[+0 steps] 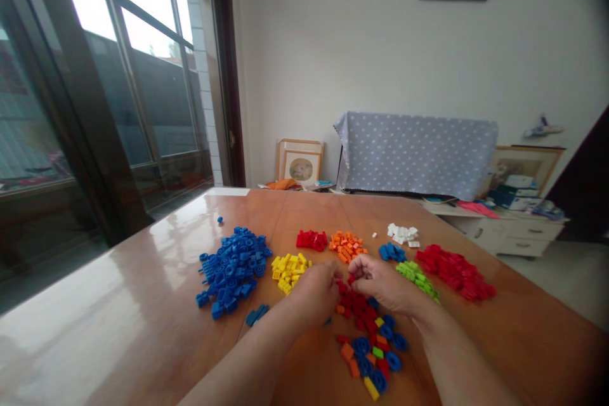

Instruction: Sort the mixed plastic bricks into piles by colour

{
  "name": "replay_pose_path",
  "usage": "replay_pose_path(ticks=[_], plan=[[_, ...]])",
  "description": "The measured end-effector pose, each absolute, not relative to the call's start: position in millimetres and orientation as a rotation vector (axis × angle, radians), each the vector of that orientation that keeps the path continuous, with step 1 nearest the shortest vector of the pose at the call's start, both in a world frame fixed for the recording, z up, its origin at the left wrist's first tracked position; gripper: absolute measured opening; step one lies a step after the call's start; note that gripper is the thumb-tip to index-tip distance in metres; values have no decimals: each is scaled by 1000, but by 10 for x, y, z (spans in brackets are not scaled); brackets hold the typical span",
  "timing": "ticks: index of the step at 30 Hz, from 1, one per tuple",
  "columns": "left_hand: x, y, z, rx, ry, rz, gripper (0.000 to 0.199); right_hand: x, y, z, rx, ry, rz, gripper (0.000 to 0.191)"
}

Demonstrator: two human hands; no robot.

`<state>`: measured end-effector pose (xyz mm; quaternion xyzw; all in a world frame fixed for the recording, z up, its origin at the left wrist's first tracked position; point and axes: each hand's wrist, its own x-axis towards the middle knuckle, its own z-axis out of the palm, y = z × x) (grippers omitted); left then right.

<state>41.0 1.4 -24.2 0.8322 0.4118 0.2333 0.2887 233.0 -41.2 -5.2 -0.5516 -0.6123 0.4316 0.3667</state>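
Observation:
Both of my hands are over a mixed pile of toy building bricks (364, 314), mostly red at its far end, with blue wheel-like pieces and orange, yellow and green bricks nearer to me. My right hand (380, 280) has thumb and fingers closed on a small red brick (351, 279). Just left of it, my left hand (320, 292) is curled with its fingertips turned toward the red pieces; whatever it grips is hidden. A heap of yellow bricks (288, 271) lies right beside my left hand, and lime green bricks (419, 279) lie beyond my right wrist.
Sorted heaps sit on the wooden table (157, 336): large blue (235, 269), small red (311, 240), orange (346, 245), small blue (392, 252), white (403, 233) and large red (457, 271). Some blue pieces (257, 315) lie by my left forearm. One blue piece (219, 220) lies apart.

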Motion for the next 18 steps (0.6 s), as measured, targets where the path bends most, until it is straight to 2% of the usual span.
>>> replay_pose_path(ticks=[9, 18], plan=[[425, 13, -69, 1449, 795, 834, 26, 2237, -508, 73, -1187, -1345, 1349, 26], [398, -24, 21, 1325, 780, 831, 25, 2210, -525, 101, -1144, -1327, 1353, 30]])
